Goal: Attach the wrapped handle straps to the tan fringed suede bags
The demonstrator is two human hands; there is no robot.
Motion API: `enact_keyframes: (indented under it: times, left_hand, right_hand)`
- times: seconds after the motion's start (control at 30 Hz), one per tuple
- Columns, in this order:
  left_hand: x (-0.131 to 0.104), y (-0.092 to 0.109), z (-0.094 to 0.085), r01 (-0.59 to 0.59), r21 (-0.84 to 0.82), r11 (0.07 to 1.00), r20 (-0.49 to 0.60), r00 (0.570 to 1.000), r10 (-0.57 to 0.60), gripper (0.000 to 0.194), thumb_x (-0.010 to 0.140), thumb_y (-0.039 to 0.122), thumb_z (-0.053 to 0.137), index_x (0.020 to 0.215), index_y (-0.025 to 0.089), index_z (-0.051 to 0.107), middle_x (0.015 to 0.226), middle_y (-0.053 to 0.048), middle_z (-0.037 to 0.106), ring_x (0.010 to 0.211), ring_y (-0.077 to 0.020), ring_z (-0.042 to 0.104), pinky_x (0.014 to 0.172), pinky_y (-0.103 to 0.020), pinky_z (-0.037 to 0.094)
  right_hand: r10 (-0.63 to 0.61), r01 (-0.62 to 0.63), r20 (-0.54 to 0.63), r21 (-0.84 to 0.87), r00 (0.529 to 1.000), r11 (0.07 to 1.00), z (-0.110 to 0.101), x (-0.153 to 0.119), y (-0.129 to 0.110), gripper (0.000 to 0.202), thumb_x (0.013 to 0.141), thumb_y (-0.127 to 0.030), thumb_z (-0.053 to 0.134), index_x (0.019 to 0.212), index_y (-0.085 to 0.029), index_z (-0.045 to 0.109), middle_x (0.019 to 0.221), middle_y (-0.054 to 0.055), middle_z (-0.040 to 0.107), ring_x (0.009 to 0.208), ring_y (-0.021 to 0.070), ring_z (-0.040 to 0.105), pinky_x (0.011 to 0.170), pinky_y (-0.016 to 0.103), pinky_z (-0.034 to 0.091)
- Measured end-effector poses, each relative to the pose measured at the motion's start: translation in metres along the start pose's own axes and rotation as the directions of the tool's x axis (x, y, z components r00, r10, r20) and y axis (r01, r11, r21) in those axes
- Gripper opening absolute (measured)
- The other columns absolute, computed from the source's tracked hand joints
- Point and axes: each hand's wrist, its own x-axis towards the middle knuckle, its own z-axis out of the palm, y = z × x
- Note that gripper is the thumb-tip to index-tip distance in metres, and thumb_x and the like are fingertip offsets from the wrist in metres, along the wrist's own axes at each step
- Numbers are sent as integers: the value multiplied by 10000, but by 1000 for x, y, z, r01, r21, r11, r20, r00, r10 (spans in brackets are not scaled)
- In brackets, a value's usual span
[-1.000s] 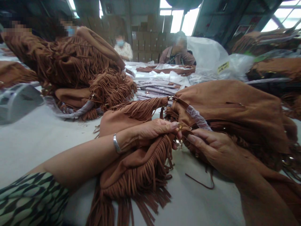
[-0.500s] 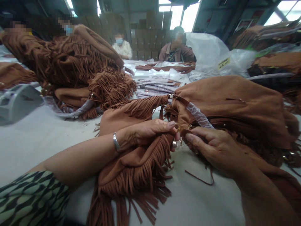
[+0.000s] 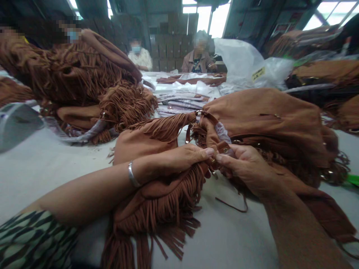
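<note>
A brown suede handbag with long fringe lies in front of me, partly under my left forearm. My left hand is closed in a pinch at a small metal fitting on the bag's edge, which the fingers mostly hide. Facing it, my right hand is closed on the leather end of the bag's strap, whose upper length is wrapped in clear plastic. The fingertips of both hands meet there, and a gold stud shows on the leather. How strap and fitting join cannot be made out.
Another brown bag lies behind my right hand. Fringed bags are heaped at the left, beside a grey plastic bin. Wrapped straps and clear plastic bags cover the table's far part. A thin leather strip lies nearby. Several people sit beyond.
The fingertips of both hands have come closer together, and the strap's leather end now shows between them. The whole view has shifted slightly, with things appearing further left.
</note>
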Motion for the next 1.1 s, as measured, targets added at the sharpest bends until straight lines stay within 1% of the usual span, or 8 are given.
enact_keyframes:
  times: [0.13,0.2,0.37,0.53,0.67,0.8,0.93,1.1]
  left_hand:
    - [-14,20,20,16,441,897,-298,946,130,214,864,364,520,894,160,577,799,-33,576,723,-168,512,718,-281,413]
    - [-24,29,30,92,542,835,-421,890,176,286,793,348,619,1005,174,541,797,-30,542,712,-189,504,730,-306,405]
    - [-27,34,56,127,604,786,-516,814,265,193,798,281,570,946,166,526,858,-67,496,832,-250,497,882,-403,369]
    - [-16,28,75,300,507,808,-685,709,167,175,832,259,450,954,143,500,825,-85,496,800,-266,500,876,-480,352]
    - [-19,29,75,301,563,770,-659,725,198,273,877,414,400,899,159,494,822,-92,524,772,-262,515,820,-452,390]
    - [-22,28,67,350,663,662,-610,765,208,360,887,495,382,953,154,478,826,-109,558,724,-269,557,738,-423,434]
    - [-22,22,59,319,753,575,-526,818,234,327,904,426,391,1072,147,420,879,-117,598,726,-261,601,676,-394,483]
    - [-20,11,48,312,878,364,-422,863,278,247,919,351,356,1003,133,438,891,-115,615,791,-265,632,670,-394,526]
  right_hand:
    - [-14,18,-35,115,999,993,5,0,-1,241,700,-339,686,623,-160,545,464,-40,487,383,72,382,368,201,269]
    - [-32,44,-87,137,996,990,8,-2,-4,231,703,-314,672,598,-168,528,446,-43,476,368,72,369,360,206,258]
    - [-86,108,-165,125,982,986,16,-8,-11,258,704,-323,682,575,-171,518,431,-46,449,366,71,351,357,211,249]
    - [-180,193,-156,78,971,978,17,-14,-16,201,702,-340,680,732,-147,631,560,4,567,453,120,473,413,239,351]
    - [-226,233,-101,66,969,970,13,-17,-15,204,714,-345,673,686,-151,619,555,8,560,460,121,467,427,245,358]
    - [-219,224,-54,123,974,967,11,-15,-13,174,712,-315,666,690,-149,617,527,-12,530,438,106,438,423,240,341]
    - [-201,210,-75,131,977,969,12,-13,-11,185,710,-304,683,660,-157,583,487,-44,484,405,77,379,388,212,269]
    - [-155,160,-51,99,987,982,17,-9,-10,196,724,-303,672,656,-154,564,433,-67,443,369,55,330,366,199,205]
